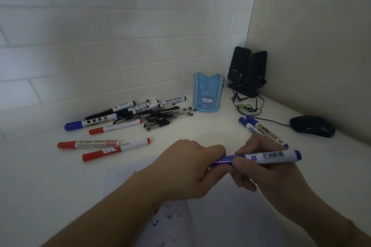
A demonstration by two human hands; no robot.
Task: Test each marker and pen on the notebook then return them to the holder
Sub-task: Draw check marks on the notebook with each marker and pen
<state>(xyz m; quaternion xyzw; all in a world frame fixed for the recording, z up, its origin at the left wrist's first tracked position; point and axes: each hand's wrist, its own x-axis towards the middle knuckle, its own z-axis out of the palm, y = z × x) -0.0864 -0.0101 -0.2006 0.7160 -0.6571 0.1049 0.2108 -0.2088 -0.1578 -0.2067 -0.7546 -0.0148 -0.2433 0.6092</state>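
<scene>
- A blue marker [261,158] lies level between both hands, in front of the blue holder [207,92] and above the notebook [128,178].
- The left hand [188,168] has its fingers [215,151] curled round the marker's blue cap end; the right hand [267,164] pinches the white barrel, its fingers [239,161] clamped just beside the cap.
- The barrel's label shows a barcode and a small blue square (the print is too small to read).
- Left of the holder, a pile of pens and markers [140,114] lies on the desk [40,176]; nearer the hands, one red marker [88,144] reads "WHITEBOARD" and another red-capped marker [114,149] bears a large "M".
- The holder carries a small cartoon cat figure.
- Right of the holder, two blue markers [255,126] lie side by side, just beyond the right hand.
- Blue scribbles mark the notebook page below the left wrist.
- Behind the holder to its right stand black speakers [248,70]; a black mouse [312,125] sits further right.
</scene>
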